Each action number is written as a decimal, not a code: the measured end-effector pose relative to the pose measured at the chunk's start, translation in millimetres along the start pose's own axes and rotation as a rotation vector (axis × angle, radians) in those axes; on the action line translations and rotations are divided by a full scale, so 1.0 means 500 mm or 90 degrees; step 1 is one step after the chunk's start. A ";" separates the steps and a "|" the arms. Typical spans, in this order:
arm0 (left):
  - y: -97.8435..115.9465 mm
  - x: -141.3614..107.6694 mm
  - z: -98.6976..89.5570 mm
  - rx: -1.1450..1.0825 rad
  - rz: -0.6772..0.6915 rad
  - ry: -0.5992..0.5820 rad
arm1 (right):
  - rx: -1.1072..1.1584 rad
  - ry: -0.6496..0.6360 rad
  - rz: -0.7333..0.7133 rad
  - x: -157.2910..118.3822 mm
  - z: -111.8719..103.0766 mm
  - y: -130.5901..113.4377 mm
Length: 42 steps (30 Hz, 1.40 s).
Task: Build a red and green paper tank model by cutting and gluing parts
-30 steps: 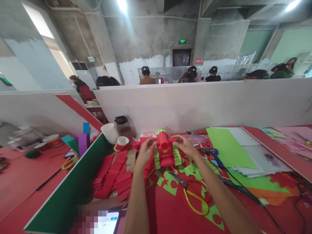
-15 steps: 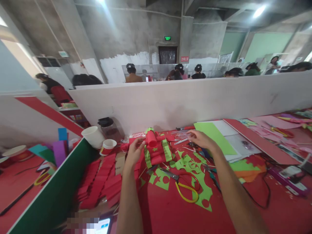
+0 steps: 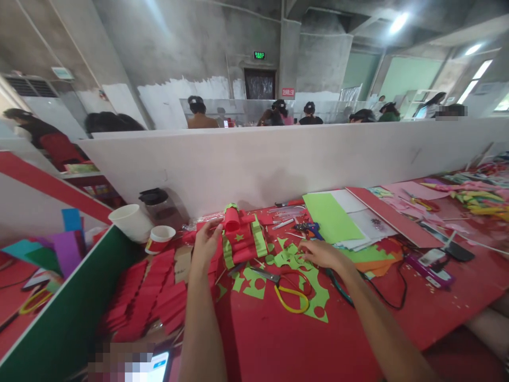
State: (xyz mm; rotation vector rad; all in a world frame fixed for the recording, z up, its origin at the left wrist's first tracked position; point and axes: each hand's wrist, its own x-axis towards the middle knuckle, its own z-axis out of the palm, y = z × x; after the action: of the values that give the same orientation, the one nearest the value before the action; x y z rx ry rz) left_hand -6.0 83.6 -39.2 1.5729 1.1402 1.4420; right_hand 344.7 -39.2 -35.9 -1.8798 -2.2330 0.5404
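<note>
A red paper craft (image 3: 240, 246) with a rolled red tube (image 3: 231, 218), a small green star and green pleated side strips lies in front of me. My left hand (image 3: 204, 246) is at its left side, fingers apart, their tips close beside the tube; whether they touch it I cannot tell. Over the cut green paper scraps (image 3: 292, 258), my right hand (image 3: 323, 254) reaches in from the right with bent, parted fingers at the scraps' edge. Scissors (image 3: 274, 277) with yellow and red handles lie between my forearms, partly on the scraps.
Folded red paper strips (image 3: 149, 286) are stacked at left beside a green divider (image 3: 79, 302). White cups (image 3: 131, 223) and a lidded jar (image 3: 156, 204) stand behind. At right are a glue gun (image 3: 308, 228), green sheets (image 3: 332, 215) and a purple power strip (image 3: 429, 271). A white partition (image 3: 278, 159) runs behind.
My right hand has come down and nearer, from above the tools at the back to the green scraps. My left hand stays beside the red craft. The view has turned slightly right.
</note>
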 end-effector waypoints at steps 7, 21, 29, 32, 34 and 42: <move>-0.004 0.000 -0.001 -0.019 -0.010 -0.007 | -0.084 0.109 0.107 -0.022 -0.020 -0.007; 0.003 -0.007 0.001 -0.042 -0.022 -0.015 | -0.057 -0.068 -0.068 -0.061 0.111 -0.135; 0.000 -0.007 0.000 -0.029 -0.015 -0.004 | -0.014 -0.149 -0.088 -0.084 0.063 -0.137; 0.006 -0.012 0.000 -0.024 -0.023 -0.002 | 0.158 -0.190 -0.083 -0.111 0.048 -0.117; 0.009 -0.014 0.000 -0.023 -0.026 0.001 | 0.324 -0.187 -0.061 -0.127 0.045 -0.111; 0.004 -0.010 0.002 -0.044 -0.007 -0.005 | 0.800 0.033 0.013 -0.059 0.072 -0.213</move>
State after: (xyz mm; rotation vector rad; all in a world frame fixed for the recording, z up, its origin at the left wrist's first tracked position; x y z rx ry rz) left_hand -4.7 78.6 -39.4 1.5205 1.0819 1.4510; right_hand 239.9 -88.6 -25.4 -1.1610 -1.2111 1.4110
